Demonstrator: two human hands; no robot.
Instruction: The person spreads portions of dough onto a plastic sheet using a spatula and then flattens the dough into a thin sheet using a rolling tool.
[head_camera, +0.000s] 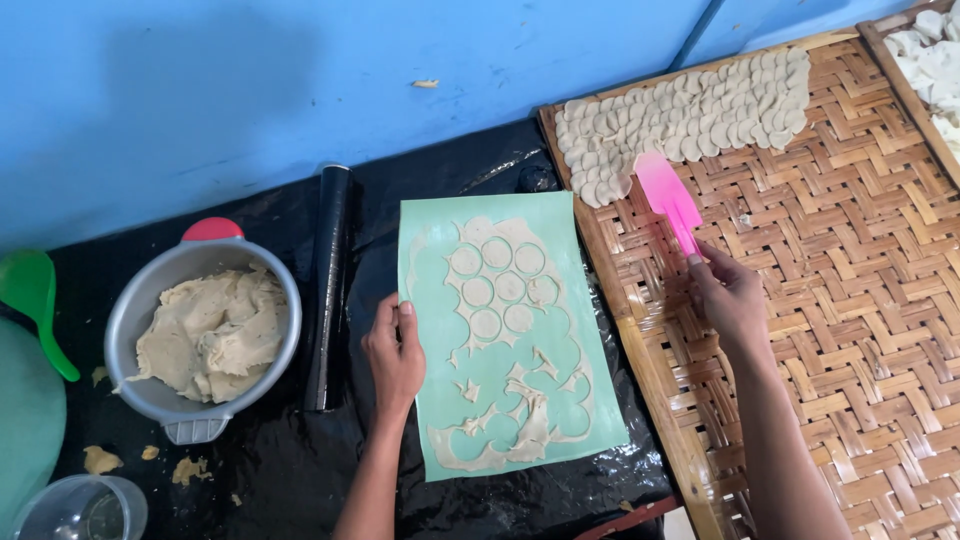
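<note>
Right hand (730, 295) out over the woven bamboo tray (850, 300), gripping a pink plastic spatula (668, 200)!

Blade tip just beside the far rows of pale round dough discs (690, 110); left hand (395, 350) flat, fingers loose, pinning the pale green mat (585, 400) of cut dough sheet, left of the tray.

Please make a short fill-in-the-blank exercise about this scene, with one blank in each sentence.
1. The right hand holds a pink ____.
2. The left hand rests on the ____ mat's edge.
3. The round dough discs lie in rows on the woven ____ tray.
4. The metal bowl holding dough has a ____ handle.

Missing words: spatula; green; bamboo; red
</note>
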